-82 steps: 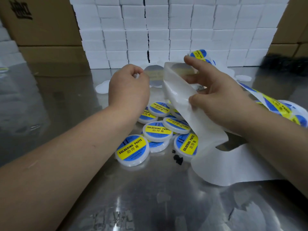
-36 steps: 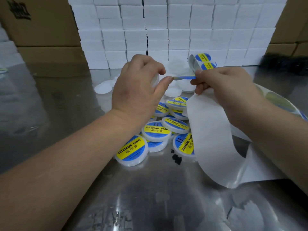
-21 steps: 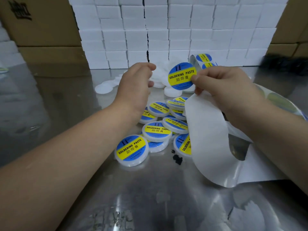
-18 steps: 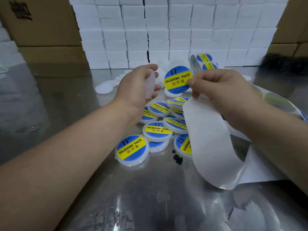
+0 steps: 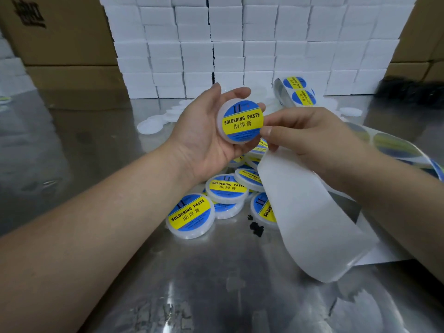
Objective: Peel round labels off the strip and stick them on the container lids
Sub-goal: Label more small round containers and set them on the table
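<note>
White lid (image 5: 222, 131) faces camera, yellow band (image 5: 242, 121) near-level, gripped by left fingers (image 5: 242, 92); right fingers (image 5: 276, 117) seemingly pinch strip (image 5: 300, 207).

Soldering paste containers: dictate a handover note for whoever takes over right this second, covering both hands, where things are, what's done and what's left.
Left hand holds a white container with its round label facing up.
Right hand grips the bare backing strip; its thumb touches the label's right edge.
Labelled containers lie piled on the metal table below the hands. Blank white containers sit further back, and unused labels back right.
Done: the held lid and the pile are labelled.
Left: probably rub this label flat, add it to the pile, then label the blanks.
</note>
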The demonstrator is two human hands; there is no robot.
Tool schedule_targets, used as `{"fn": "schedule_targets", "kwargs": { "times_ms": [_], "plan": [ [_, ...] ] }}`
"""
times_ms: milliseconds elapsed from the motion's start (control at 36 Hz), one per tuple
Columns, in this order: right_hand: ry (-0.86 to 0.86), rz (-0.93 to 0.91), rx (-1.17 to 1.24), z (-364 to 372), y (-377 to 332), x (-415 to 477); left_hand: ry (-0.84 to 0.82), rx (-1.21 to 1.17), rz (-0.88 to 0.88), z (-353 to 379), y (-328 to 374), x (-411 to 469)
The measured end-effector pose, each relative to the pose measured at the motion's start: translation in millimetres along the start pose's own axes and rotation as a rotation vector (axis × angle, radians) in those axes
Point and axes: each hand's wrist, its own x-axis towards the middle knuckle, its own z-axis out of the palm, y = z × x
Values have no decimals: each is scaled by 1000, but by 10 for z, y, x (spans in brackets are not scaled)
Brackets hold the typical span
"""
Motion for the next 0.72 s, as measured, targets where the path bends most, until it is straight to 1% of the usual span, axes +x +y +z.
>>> {"fn": "schedule_targets", "kwargs": {
  "times_ms": [222, 500, 722],
  "plan": [
    [-13, 30, -27, -16, 1, 3, -13, 49, 37, 27, -42, -4],
    [32, 49, -66, -24, 37, 30, -54, 68, 97, 5, -64, -3],
    [31, 69, -79, -30, 71, 47, -39, 117, 124, 3, -94, 3]
  ]
}}
